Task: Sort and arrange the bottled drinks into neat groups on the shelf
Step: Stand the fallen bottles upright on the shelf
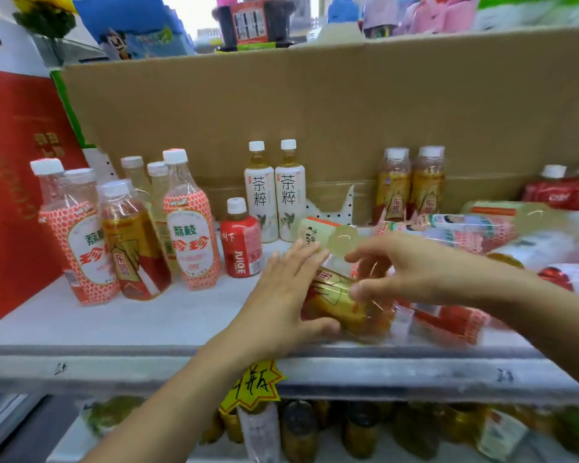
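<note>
At the bottom of the frame, a yellow starburst price tag (251, 385) hangs from the front edge of the shelf (114, 329), over a lower tier of blurred bottles.

Just beyond that edge, at centre, a gold-and-red tea bottle (341, 305) lies on its side. The left hand (281, 295) rests on its label end, fingers straight and together and the thumb along the near side, apparently to keep the bottle from rolling. The right hand (398, 265) reaches in from the right, fingers curled and thumb pressed to the clear upper part. It looks like a pinch for tipping the bottle upright.

Touching those hands from behind is a pale tea bottle (328, 233), also lying down, its base towards the camera. To the right sprawls an unsorted heap of lying bottles (465, 228), some blurred.

Further back the sorting shows. Lychee soda bottles (191, 228) stand clustered at the left with one stray gold tea bottle (131, 242) among them, and a small red juice bottle (241, 242) stands alone. Two white-label tea bottles (274, 195) stand side by side at centre, and two gold tea bottles (410, 185) are paired at the right. That pair is probably where the held bottle belongs.

Behind everything stands a cardboard box (315, 111).
</note>
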